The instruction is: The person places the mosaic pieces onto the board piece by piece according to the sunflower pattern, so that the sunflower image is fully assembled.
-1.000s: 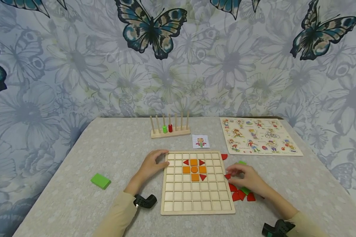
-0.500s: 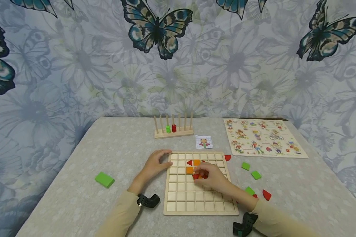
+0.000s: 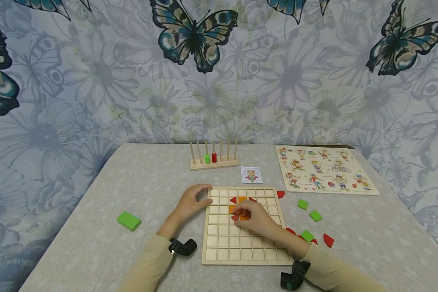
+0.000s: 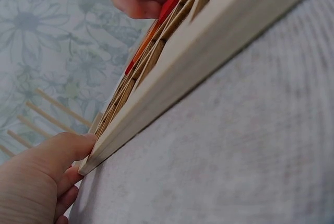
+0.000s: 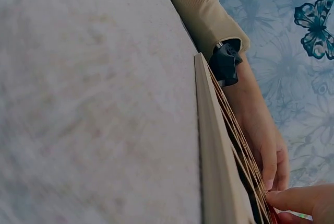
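Observation:
A wooden grid board lies on the table. My left hand grips its far left corner, thumb on the rim and fingers against the side in the left wrist view. My right hand is over the upper middle cells, thumb and fingertips pinching a red triangle tile at a cell. Around it, an orange square tile sits between a red tile and another red tile. Another orange tile shows beside the fingertips. The right hand hides the tiles under it.
Green tiles and red tiles lie right of the board. A green block lies at left. Behind the board are a pattern card, a peg stand with rings, and a picture board.
From the loose tiles at the right, my right hand has carried a red triangle tile leftward onto the board, ending slightly further left. My left hand stays at the corner.

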A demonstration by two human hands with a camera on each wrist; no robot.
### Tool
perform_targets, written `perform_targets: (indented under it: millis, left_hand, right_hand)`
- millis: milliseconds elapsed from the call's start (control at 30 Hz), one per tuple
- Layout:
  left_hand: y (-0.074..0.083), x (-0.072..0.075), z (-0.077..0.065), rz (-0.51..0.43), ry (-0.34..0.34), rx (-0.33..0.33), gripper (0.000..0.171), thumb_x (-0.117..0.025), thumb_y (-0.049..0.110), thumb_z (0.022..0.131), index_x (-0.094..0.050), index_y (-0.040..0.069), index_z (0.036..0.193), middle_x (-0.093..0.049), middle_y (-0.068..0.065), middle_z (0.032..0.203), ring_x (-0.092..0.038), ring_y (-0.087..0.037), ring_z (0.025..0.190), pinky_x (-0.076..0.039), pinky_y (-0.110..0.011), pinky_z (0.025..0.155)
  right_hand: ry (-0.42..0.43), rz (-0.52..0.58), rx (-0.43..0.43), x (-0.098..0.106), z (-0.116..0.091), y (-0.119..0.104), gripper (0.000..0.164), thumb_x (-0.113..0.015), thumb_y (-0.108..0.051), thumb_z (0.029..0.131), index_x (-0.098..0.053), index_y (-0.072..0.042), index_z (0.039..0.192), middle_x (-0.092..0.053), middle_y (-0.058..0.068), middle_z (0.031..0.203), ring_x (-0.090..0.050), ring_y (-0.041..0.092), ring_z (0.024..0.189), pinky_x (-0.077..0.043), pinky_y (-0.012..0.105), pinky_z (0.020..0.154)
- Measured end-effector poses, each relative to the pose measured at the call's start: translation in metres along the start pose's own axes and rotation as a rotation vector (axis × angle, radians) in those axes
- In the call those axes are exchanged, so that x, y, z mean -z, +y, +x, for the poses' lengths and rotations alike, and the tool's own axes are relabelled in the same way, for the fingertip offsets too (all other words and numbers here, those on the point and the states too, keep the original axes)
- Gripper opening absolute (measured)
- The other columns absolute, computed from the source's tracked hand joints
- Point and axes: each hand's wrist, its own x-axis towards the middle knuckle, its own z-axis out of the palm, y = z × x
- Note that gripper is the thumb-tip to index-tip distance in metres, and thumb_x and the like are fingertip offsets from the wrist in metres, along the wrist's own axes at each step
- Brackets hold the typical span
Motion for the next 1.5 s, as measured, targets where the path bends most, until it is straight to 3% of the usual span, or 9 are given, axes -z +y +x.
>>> perform_targets:
  millis: [367, 933, 1167, 1500]
  left_hand:
    - [-0.001, 0.000, -0.001, 0.014, 0.002, 0.007, 0.049, -0.071, 0.029, 0.084, -0.058, 0.017, 0.130, -0.055, -0.006, 0.137, -0.043, -0.028, 0.133, -0.035, -0.049, 0.111]
    - [0.001, -0.001, 0.000, 0.006, 0.016, -0.019, 0.048, -0.072, 0.027, 0.084, -0.059, 0.015, 0.129, -0.059, -0.006, 0.133, -0.049, -0.027, 0.127, -0.042, -0.048, 0.105]
    - [0.001, -0.002, 0.000, -0.002, 0.016, -0.021, 0.049, -0.073, 0.025, 0.083, -0.060, 0.015, 0.128, -0.059, -0.006, 0.134, -0.048, -0.027, 0.128, -0.041, -0.047, 0.106]
    - [-0.001, -0.002, 0.000, -0.009, 0.020, -0.009, 0.048, -0.073, 0.024, 0.083, -0.059, 0.015, 0.128, -0.058, -0.005, 0.134, -0.046, -0.027, 0.130, -0.036, -0.048, 0.110]
  right_hand:
    - [0.025, -0.034, 0.052, -0.002, -0.002, 0.000, 0.022, -0.079, -0.010, 0.076, -0.070, -0.010, 0.096, -0.063, 0.002, 0.083, -0.049, 0.009, 0.071, -0.044, 0.019, 0.063]
    - [-0.003, -0.010, 0.044, 0.003, -0.002, -0.002, 0.021, -0.077, -0.009, 0.077, -0.070, -0.008, 0.097, -0.065, 0.005, 0.085, -0.053, 0.016, 0.073, -0.046, 0.020, 0.064]
    - [0.056, -0.036, 0.032, 0.022, -0.011, 0.004, 0.016, -0.072, -0.009, 0.083, -0.070, -0.007, 0.098, -0.067, 0.005, 0.089, -0.058, 0.013, 0.078, -0.050, 0.020, 0.068]
    - [0.222, -0.135, -0.083, 0.064, -0.040, 0.028, 0.013, -0.069, -0.008, 0.085, -0.070, -0.006, 0.098, -0.069, 0.004, 0.093, -0.055, 0.002, 0.081, -0.048, 0.020, 0.072]
